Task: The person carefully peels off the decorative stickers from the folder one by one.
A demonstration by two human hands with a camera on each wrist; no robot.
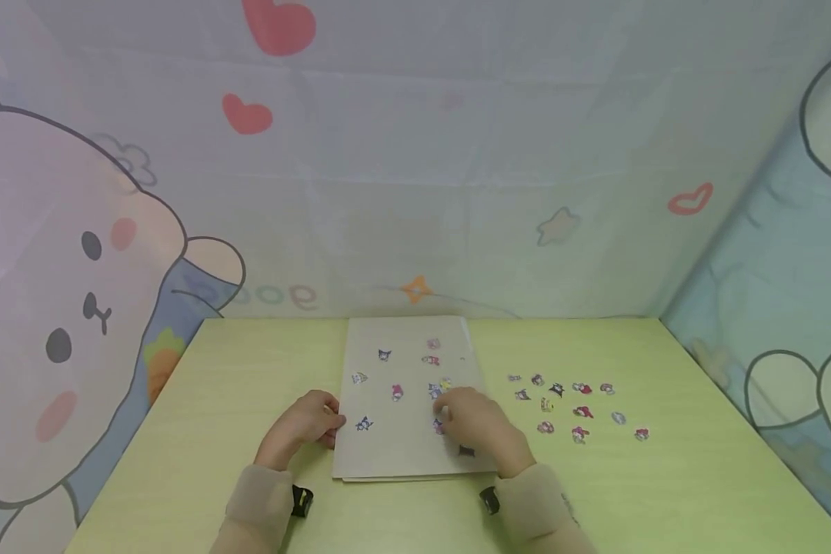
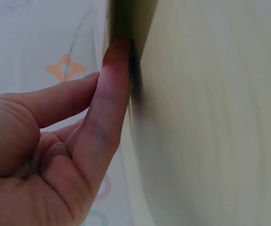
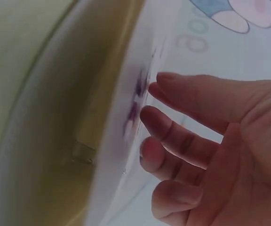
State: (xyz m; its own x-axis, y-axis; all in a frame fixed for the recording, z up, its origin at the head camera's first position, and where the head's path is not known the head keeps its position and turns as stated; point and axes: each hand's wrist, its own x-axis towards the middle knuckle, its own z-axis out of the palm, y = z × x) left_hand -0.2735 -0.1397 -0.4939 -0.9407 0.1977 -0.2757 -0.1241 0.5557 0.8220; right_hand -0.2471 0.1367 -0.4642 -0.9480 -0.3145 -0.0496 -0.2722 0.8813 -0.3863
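A white sheet of paper (image 1: 402, 454), with another layer showing beneath its front edge, lies on the table dotted with several small cartoon stickers (image 1: 364, 424). My left hand (image 1: 312, 419) pinches the sheet's left edge; in the left wrist view the index finger (image 2: 105, 103) reaches under it, the thumb at its edge. Over the sheet's right half, my right hand (image 1: 481, 423) hovers low or touches; contact cannot be told. Its fingers are loosely bent, thumb near the index fingertip, beside a purple sticker (image 3: 138, 94). Nothing is seen between them. The hand partly covers nearby stickers.
Several loose cartoon stickers (image 1: 582, 412) lie spread on the yellow-green table (image 1: 249, 362) to the right of the sheet. Behind the table hangs a pale cloth backdrop (image 1: 415, 154) with hearts and cartoon figures.
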